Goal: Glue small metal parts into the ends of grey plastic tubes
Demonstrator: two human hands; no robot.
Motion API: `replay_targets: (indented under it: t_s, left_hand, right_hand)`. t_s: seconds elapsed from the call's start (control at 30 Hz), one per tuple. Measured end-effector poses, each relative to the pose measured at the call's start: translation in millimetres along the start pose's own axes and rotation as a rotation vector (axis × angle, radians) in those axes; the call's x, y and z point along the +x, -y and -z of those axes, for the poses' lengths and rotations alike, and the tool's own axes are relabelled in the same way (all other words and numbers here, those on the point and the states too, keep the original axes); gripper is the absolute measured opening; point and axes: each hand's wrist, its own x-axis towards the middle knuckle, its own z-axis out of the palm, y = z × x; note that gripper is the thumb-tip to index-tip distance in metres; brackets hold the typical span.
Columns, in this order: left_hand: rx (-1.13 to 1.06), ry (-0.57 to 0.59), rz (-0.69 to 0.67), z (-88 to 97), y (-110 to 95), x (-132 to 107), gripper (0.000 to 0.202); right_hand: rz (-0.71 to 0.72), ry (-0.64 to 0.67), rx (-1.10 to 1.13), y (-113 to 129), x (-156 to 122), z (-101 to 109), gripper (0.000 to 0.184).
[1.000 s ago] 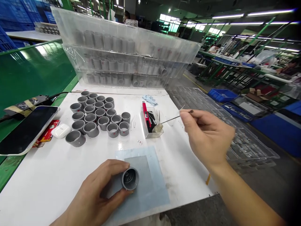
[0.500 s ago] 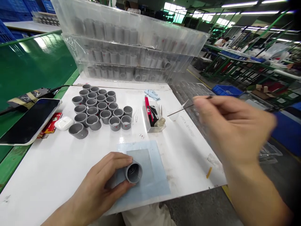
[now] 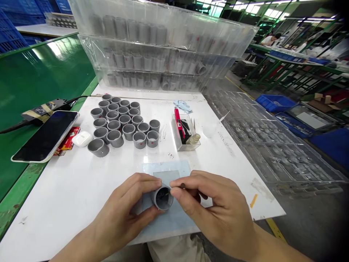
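My left hand (image 3: 131,203) grips a grey plastic cup (image 3: 155,196) on its side, with the open mouth facing me and tilted up. Inside the cup are dark shapes that I cannot make out. In my right hand (image 3: 215,203), thumb and fingers pinch a thin dark stick-like tool (image 3: 182,185). Its tip points into the cup's mouth; whether it touches the wall is unclear. Under both hands lies a pale blue sheet (image 3: 182,214) with a grey square (image 3: 171,175) on it.
Several grey cups (image 3: 114,125) stand at left centre. Behind them rise stacked clear trays (image 3: 169,40). A small clear box (image 3: 188,147) holds a red cutter (image 3: 178,122). A phone (image 3: 46,136) and a white case (image 3: 82,138) lie left. More clear trays (image 3: 259,142) are on the right.
My right hand has come from the far right down to the cup, bringing the thin tool's tip to its mouth. The left hand still holds the cup. The view has shifted slightly.
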Motion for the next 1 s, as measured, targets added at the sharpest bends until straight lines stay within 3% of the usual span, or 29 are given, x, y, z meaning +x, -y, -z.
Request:
replay_targets:
  t_s: [0.37,0.43,0.57,0.67,0.7,0.83,1.0]
  left_hand:
    - [-0.005,-0.001,0.015,-0.1,-0.3,1.4,0.044]
    - [0.010,0.000,0.022,0.4,-0.5,0.9,0.044]
    - [0.036,-0.001,0.017,0.3,0.1,-0.7,0.042]
    - [0.039,-0.020,0.038,-0.6,1.1,-1.9,0.040]
    - [0.037,-0.033,0.060,-0.7,1.6,-2.1,0.039]
    - [0.019,-0.078,0.262,0.4,4.8,-2.0,0.032]
    - [0.021,-0.154,0.431,-0.2,9.2,-3.8,0.042]
  right_hand:
    - [0.017,-0.015,-0.076,4.1,1.7,12.2,0.007]
    - [-0.003,-0.121,-0.091,6.2,0.2,20.5,0.010]
    - [-0.043,-0.457,-0.117,-4.3,7.9,35.4,0.013]
    - [0.095,-0.723,-0.153,-28.6,22.7,43.2,0.004]
    - [0.115,-0.754,-0.177,-37.9,27.6,46.1,0.004]
    - [-0.018,-0.693,-0.260,-63.7,39.3,59.0,0.006]
    - [0.064,-0.669,-0.280,-66.1,43.8,61.6,0.009]
